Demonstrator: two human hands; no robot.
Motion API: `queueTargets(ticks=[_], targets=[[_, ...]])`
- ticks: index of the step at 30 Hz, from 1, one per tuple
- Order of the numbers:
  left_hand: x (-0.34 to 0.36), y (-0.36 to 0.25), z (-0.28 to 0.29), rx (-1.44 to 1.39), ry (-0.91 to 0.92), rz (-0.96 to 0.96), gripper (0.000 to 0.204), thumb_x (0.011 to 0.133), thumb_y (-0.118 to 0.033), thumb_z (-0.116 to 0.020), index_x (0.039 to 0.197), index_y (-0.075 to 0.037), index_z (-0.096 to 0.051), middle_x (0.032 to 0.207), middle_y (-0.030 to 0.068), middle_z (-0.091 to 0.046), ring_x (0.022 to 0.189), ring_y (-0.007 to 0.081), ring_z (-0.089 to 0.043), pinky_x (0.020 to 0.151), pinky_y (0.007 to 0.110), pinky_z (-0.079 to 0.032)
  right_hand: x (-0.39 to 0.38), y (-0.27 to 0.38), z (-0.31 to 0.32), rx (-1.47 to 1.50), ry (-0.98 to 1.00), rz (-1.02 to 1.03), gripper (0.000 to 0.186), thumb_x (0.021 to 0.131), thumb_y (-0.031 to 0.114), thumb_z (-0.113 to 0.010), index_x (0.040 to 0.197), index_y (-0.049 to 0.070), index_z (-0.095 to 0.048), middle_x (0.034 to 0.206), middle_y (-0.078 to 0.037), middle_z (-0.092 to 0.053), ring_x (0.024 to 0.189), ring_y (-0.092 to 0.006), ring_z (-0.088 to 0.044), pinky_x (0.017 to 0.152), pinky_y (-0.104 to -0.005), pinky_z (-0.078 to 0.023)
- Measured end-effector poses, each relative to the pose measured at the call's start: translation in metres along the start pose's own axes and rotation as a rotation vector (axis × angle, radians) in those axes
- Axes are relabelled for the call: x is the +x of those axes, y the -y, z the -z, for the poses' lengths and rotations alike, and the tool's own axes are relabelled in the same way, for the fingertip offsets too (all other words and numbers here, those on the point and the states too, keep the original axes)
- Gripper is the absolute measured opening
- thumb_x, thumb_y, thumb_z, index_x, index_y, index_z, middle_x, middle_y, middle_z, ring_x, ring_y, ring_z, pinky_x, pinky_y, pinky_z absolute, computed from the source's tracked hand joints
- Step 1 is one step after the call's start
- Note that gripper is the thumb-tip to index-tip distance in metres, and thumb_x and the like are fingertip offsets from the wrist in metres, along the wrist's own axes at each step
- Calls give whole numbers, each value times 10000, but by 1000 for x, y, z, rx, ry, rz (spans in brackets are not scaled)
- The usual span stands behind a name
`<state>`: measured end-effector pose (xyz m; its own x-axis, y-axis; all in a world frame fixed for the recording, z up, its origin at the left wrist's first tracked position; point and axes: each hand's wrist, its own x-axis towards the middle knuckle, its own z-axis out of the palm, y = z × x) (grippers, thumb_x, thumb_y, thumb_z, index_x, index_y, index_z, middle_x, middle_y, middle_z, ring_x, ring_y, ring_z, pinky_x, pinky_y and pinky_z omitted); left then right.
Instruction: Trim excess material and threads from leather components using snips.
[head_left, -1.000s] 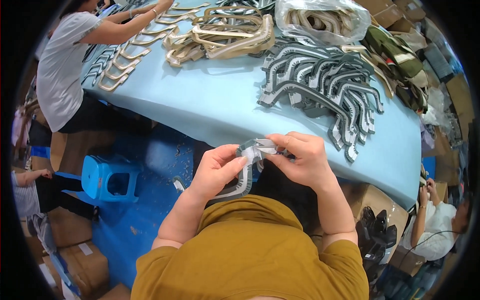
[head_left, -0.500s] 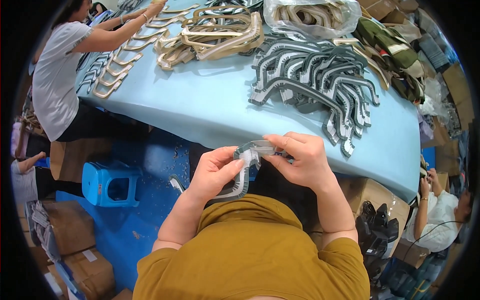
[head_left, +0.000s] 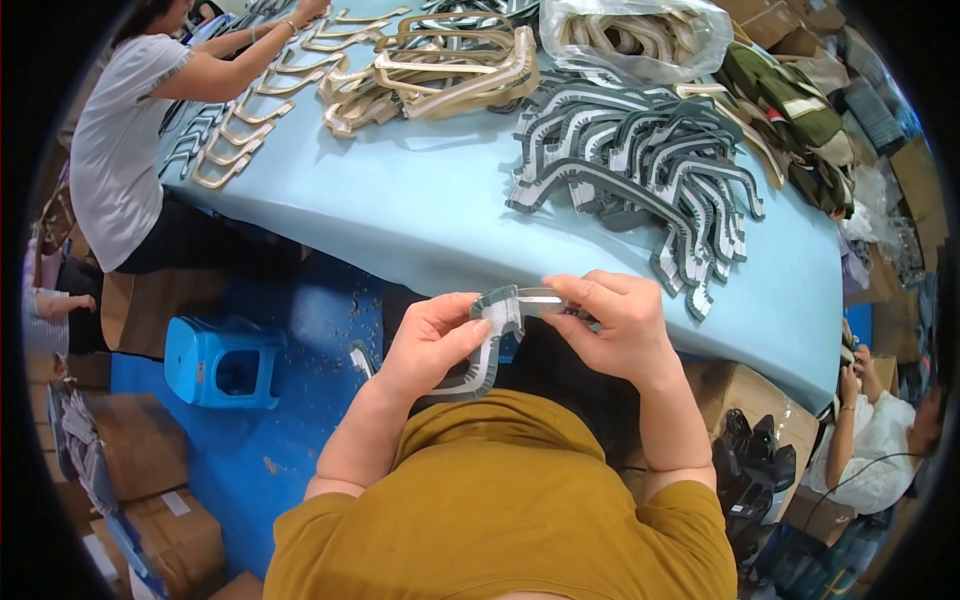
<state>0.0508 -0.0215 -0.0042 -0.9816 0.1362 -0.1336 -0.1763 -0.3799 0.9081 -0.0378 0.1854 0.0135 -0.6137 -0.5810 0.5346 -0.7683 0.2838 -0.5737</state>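
Note:
My left hand (head_left: pixel 437 340) is closed round a bent strip (head_left: pixel 485 362), dark green along its edge and white on its notched inner face. Its curve runs down in front of my body, and one end shows past my left wrist. At the strip's upper end, my right hand (head_left: pixel 618 325) pinches a narrow, pale, shiny flat piece (head_left: pixel 541 297) between thumb and fingers. That piece reaches from my right fingertips to the strip's end. Whether it is joined to the strip I cannot tell. Both hands are just off the table's near edge.
On the light blue table (head_left: pixel 420 215) lie a heap of similar green-and-white strips (head_left: pixel 640 170), beige frames (head_left: pixel 455 75) and a clear bag (head_left: pixel 635 40) of beige pieces. A co-worker (head_left: pixel 130 150) reaches over the far left. A blue stool (head_left: pixel 225 362) and cardboard boxes (head_left: pixel 170 540) stand at left.
My right hand has shifted slightly right, away from my left hand, and more of the pale piece shows between them. The bent strip stays in my left hand.

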Motion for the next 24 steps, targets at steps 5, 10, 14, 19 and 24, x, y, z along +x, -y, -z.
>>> queueTargets(ticks=[5, 10, 14, 19, 24], targets=[[1, 2, 2, 10, 35, 8, 252, 855, -64, -550, 1090, 22, -575, 925, 21, -613, 803, 49, -527, 713, 206, -436, 0, 1, -1, 28, -1, -7, 273, 616, 78, -731, 875, 75, -646, 614, -43, -568, 494, -189, -540, 439, -282, -413], [-1, 2, 3, 30, 41, 17, 258, 846, -52, -545, 1089, 27, -582, 922, 12, -606, 807, 47, -520, 705, 197, -426, 0, 0, -4, 76, -3, -24, 264, 620, 77, -727, 872, 77, -647, 610, -43, -569, 501, -192, -546, 448, -276, -420], [-3, 0, 3, 40, 34, 24, 251, 846, -55, -547, 1080, 28, -584, 906, 11, -607, 794, 45, -519, 701, 193, -425, 1, 2, -3, 22, 35, -8, 253, 625, 77, -724, 866, 80, -647, 622, -44, -579, 506, -197, -551, 458, -271, -428], [0, 2, 1, 14, 4, 0, 241, 858, -73, -547, 1075, 28, -579, 912, 18, -609, 794, 46, -528, 698, 197, -430, 1, 1, -5, 116, -3, -85, 261, 638, 75, -715, 888, 70, -645, 630, -57, -575, 502, -191, -546, 464, -268, -426], [2, -4, 1, 13, -22, 63, 255, 861, -83, -547, 1093, 21, -568, 893, 6, -604, 742, 31, -502, 646, 184, -413, 9, 2, -7, 126, 101, -129, 268, 663, 93, -702, 921, 52, -640, 662, -71, -582, 526, -188, -552, 501, -275, -439]])
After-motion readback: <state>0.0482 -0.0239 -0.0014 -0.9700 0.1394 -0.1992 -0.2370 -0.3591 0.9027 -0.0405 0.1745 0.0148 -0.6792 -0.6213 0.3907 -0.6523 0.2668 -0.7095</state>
